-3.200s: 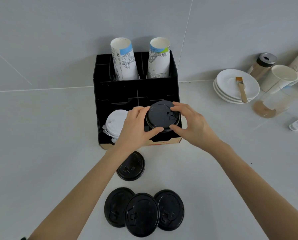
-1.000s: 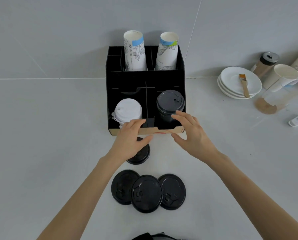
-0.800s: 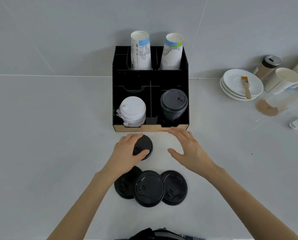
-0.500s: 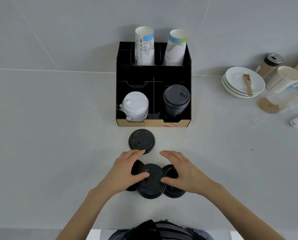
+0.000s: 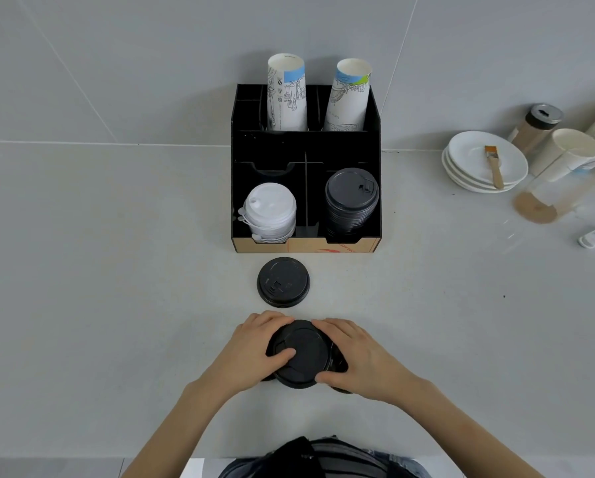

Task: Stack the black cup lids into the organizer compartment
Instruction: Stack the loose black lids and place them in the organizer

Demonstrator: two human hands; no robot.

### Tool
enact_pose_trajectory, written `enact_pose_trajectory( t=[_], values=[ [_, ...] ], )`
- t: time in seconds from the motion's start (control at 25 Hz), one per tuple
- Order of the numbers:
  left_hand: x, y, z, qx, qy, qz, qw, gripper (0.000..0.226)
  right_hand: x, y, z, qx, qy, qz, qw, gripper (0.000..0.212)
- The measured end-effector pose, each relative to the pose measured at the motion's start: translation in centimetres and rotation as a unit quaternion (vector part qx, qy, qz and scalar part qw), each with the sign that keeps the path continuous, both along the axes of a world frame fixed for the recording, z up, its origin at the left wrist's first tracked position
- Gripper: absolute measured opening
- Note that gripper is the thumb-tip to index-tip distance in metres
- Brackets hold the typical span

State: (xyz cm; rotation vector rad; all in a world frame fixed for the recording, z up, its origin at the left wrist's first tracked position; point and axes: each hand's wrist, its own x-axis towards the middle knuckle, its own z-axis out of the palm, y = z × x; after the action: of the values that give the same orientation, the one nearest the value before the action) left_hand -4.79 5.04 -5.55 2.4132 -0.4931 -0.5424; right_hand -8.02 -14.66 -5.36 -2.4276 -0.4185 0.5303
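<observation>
- The left hand and right hand close from either side on the gathered black lids near the counter's front edge.
- Best squeeze evenly so the rims nest (the lower ones are mostly hidden).
- A single lid lies just ahead.
- The organizer holds a black stack front right, beside white lids.

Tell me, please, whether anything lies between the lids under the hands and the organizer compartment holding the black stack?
Yes: a single black lid lies flat on the counter between the gathered lids, held by the left hand and right hand, and the organizer. It sits left of the black stack; lifting over clears it.
</observation>
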Motion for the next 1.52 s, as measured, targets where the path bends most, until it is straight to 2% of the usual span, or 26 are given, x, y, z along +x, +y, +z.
enact_pose_trajectory(
  t=[0.44,0.8,1.08,1.36,1.52],
  values=[
    [1.5,-1.7,0.4,-0.065,-0.024,0.135,0.988,0.044,1.1,-0.5,1.3,0.114,-0.037,-0.129,0.984,0.049],
    [2.3,-3.9,1.3,-0.104,-0.027,0.220,0.969,0.046,2.3,-0.4,1.0,0.210,0.007,-0.305,0.929,0.034],
    [2.5,-4.5,1.7,-0.117,-0.008,0.204,0.972,0.049,3.3,-1.2,1.0,0.214,-0.017,-0.360,0.908,0.024],
    [2.9,-4.8,2.6,-0.180,0.033,0.169,0.969,0.054,5.2,-2.6,2.4,0.193,-0.051,-0.365,0.910,0.019],
    [3.8,-5.3,3.1,-0.204,0.024,0.130,0.970,0.053,6.4,-3.8,3.7,0.184,-0.070,-0.354,0.914,0.020]
  ],
)
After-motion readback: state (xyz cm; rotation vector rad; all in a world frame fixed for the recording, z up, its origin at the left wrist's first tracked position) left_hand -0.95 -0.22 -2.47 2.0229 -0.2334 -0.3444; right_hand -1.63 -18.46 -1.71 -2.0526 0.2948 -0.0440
